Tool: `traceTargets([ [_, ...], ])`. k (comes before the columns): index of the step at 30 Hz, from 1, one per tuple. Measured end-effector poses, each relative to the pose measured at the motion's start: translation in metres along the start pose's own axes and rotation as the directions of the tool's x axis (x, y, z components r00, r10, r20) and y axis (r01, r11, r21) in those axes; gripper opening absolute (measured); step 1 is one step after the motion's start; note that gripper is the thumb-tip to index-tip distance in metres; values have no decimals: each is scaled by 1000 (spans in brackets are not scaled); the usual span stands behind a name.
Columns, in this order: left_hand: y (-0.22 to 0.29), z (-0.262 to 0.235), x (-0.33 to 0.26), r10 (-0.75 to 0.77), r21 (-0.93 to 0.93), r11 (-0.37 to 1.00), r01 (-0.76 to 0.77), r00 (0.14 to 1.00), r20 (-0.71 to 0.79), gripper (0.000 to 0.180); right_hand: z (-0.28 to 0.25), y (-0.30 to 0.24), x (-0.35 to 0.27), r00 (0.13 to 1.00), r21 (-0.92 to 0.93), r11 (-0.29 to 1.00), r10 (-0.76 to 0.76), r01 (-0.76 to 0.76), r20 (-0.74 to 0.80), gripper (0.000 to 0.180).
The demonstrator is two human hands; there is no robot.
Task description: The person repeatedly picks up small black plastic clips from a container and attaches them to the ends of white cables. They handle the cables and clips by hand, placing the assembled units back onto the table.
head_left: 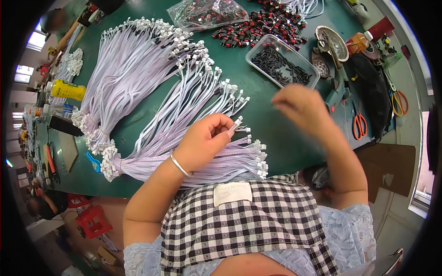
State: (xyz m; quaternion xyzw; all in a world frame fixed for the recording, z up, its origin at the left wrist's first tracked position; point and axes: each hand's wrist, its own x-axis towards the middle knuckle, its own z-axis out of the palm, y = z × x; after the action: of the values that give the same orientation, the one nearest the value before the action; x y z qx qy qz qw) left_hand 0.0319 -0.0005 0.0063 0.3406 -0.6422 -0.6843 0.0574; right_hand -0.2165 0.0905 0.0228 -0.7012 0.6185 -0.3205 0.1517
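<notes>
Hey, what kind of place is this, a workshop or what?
Most likely a small electronics assembly bench: bundles of flat ribbon cables with white plugs cover a green table, beside a clear tray of small black parts and a pile of red-and-black switches.

A black-and-white checked apron (239, 225) over pale blue lace sleeves (350, 230), silver bangle (179, 164) on left wrist.

On the table (258, 99), bundled ribbon cables (138, 78) fan out at ten o'clock. A clear tray (282, 61) of small parts sits at one o'clock (connectors (262, 25) heaped behind it), scissors (359, 125) at three o'clock.
</notes>
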Motion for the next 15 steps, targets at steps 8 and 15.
traceTargets([
  [8, 1, -3, 1, -48, -248, 967, 55, 998, 35, 11, 33, 4, -40, 994, -228, 973, -15, 38, 105, 10],
  [15, -3, -1, 1, -35, -241, 970, 38, 999, 16, 11, 28, -16, -28, 988, 250, 956, 147, -154, 46, 11],
])
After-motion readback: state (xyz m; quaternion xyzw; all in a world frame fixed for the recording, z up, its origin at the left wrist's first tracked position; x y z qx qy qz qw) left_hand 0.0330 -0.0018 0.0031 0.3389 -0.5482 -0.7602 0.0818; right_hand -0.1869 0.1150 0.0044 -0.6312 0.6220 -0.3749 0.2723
